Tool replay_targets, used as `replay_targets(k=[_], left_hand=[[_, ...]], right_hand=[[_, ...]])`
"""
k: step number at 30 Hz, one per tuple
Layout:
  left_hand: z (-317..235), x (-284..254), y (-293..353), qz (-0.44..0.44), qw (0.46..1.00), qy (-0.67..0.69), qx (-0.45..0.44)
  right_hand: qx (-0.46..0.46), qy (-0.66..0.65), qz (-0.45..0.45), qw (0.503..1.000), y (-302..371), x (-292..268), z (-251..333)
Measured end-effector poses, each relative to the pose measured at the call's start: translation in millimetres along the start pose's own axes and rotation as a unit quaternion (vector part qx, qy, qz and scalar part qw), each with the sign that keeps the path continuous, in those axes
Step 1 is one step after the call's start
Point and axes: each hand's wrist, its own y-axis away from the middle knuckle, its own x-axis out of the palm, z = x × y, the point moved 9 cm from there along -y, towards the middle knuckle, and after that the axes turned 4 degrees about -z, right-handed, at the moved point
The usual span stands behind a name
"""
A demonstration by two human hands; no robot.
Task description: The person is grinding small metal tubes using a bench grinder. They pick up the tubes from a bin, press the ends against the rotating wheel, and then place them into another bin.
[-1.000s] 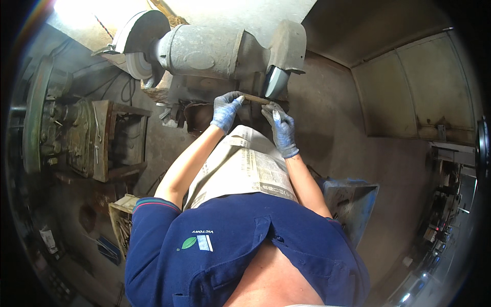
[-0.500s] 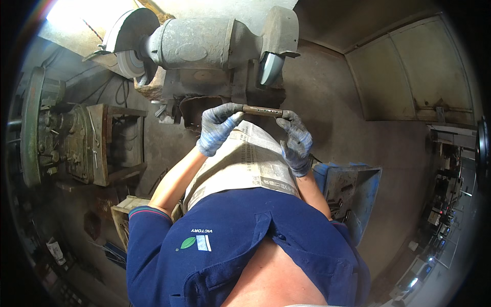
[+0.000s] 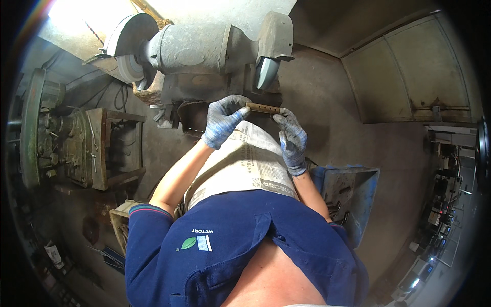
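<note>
Between my two gloved hands a short brownish metal bar with a row of small holes (image 3: 265, 108) is held level, in front of a bench grinder (image 3: 194, 48). My left hand (image 3: 223, 122) pinches its left end between thumb and fingers. At the other end my right hand (image 3: 292, 138) grips the bar with its fingertips. Both gloves are grey and blue and look dirty. The bar is apart from the grinder's right wheel (image 3: 268, 73), which is farther off. A newspaper sheet (image 3: 240, 163) covers my lap below the hands.
The grinder's left wheel (image 3: 129, 67) sits under a metal guard. A blue crate (image 3: 365, 199) with dark pieces in it stands to my right, and a pale box (image 3: 118, 220) to my left. Farther left is a greenish machine (image 3: 66, 146) by a metal frame (image 3: 125, 179).
The bar has turned in my hands, so its row of holes now shows on a lighter brown face. My left hand has shifted slightly right and up.
</note>
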Motion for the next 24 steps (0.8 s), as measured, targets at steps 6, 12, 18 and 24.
replay_targets(k=[6,12,18,24], left_hand=[[44,-6,-15,-0.023,0.998,0.016,-0.048],[89,-3,-46,-0.065,0.992,0.077,-0.077],[114,12,-65,-0.102,0.977,0.115,-0.149],[107,-5,-67,-0.136,0.972,0.099,-0.165]], right_hand=[[0.039,-0.006,-0.010,0.999,1,2,-36],[0.088,0.014,-0.011,0.996,-6,3,-105],[0.180,-0.109,-0.068,0.975,-15,-8,-133],[0.206,-0.131,-0.036,0.969,-16,11,-135]])
